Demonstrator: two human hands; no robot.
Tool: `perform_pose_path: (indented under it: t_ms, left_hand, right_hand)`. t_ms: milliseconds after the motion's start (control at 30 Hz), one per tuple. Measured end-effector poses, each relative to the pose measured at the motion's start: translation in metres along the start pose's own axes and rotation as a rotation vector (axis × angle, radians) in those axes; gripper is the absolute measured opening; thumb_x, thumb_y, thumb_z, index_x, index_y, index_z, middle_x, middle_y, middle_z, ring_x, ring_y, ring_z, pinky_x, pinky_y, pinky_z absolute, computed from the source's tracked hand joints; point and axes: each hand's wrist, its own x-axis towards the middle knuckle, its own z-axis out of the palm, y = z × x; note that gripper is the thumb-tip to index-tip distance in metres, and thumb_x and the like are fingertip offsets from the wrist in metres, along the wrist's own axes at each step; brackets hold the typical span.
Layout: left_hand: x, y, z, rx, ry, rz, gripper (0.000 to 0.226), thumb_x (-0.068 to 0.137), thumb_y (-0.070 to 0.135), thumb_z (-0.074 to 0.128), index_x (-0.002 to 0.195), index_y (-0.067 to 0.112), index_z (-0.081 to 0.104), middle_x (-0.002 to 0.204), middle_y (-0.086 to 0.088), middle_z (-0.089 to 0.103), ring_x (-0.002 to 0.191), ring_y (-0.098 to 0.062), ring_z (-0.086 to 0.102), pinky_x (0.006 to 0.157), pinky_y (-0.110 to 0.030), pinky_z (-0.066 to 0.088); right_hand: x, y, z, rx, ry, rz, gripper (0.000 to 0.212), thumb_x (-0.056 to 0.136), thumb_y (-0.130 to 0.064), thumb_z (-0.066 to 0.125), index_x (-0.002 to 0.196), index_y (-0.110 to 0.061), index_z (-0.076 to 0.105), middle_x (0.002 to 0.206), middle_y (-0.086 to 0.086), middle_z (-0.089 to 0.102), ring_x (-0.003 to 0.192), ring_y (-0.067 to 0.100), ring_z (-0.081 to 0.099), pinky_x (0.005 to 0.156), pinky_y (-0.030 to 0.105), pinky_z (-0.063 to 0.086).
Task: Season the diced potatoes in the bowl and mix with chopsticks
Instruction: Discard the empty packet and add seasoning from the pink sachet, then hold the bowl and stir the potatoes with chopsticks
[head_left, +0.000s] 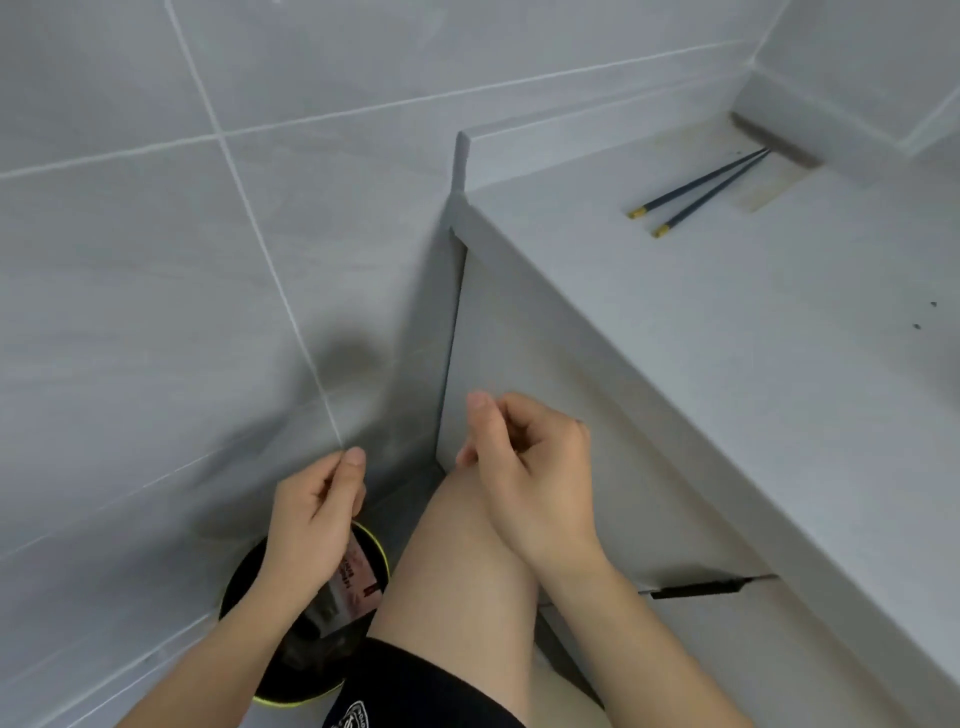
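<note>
Our left hand (317, 525) hovers over the black bin (304, 618) on the floor, its thumb and fingers pressed together at the tips; whether anything thin sits in that pinch we cannot tell. Our right hand (524, 467) hangs in front of the cabinet door (519, 332), fingers curled inward and holding nothing we can see.

Taking the white counter (753, 332) as our landmark, the chopsticks (696, 189) lie flat on its far part, near the back wall. Their long axes run from the counter's nearer left toward its far right. The yellow-capped ends point toward us and to the left, lying a little apart, while the far ends draw together at a brownish patch (769, 166) of the counter by the wall. They are dark blue, slim and straight, with short gold-yellow tips.

Below the counter's left end, the bin stands on grey floor tiles (130, 312), has a yellow-green rim, and holds a pinkish printed packet (350, 582). Our bare knee (467, 561) rises between the bin and the cabinet front.
</note>
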Motion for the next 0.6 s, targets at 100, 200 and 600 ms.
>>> perform_pose_path:
  t_ms: [100, 200, 600]
  left_hand:
    - [0.005, 0.055, 0.025, -0.039, -0.042, 0.189, 0.053, 0.109, 0.035, 0.038, 0.061, 0.015, 0.048, 0.058, -0.005, 0.051, 0.053, -0.011, 0.048, 0.054, -0.017, 0.035]
    - [0.021, 0.117, 0.052, -0.128, -0.061, 0.376, 0.045, 0.106, 0.035, 0.037, 0.070, 0.013, 0.052, 0.062, 0.000, 0.051, 0.056, -0.015, 0.050, 0.054, -0.026, 0.038]
    - [0.154, 0.295, 0.182, 0.663, -0.201, 0.669, 0.052, 0.093, 0.040, 0.052, 0.134, 0.008, 0.046, 0.130, -0.010, 0.045, 0.112, -0.030, 0.051, 0.080, -0.041, 0.047]
  right_hand:
    - [0.003, -0.034, -0.044, 0.055, 0.113, -0.167, 0.050, 0.103, -0.024, 0.059, 0.056, -0.004, 0.059, 0.050, 0.004, 0.059, 0.047, 0.019, 0.055, 0.050, 0.038, 0.043]
    - [0.011, -0.058, -0.094, 0.043, 0.231, -0.285, 0.053, 0.101, -0.023, 0.057, 0.055, 0.004, 0.053, 0.048, 0.015, 0.054, 0.044, 0.021, 0.047, 0.045, 0.035, 0.036]
    - [-0.002, -0.051, -0.264, -0.117, 0.585, -0.239, 0.046, 0.097, -0.021, 0.058, 0.053, -0.007, 0.051, 0.051, -0.005, 0.063, 0.046, 0.031, 0.052, 0.046, 0.038, 0.035]
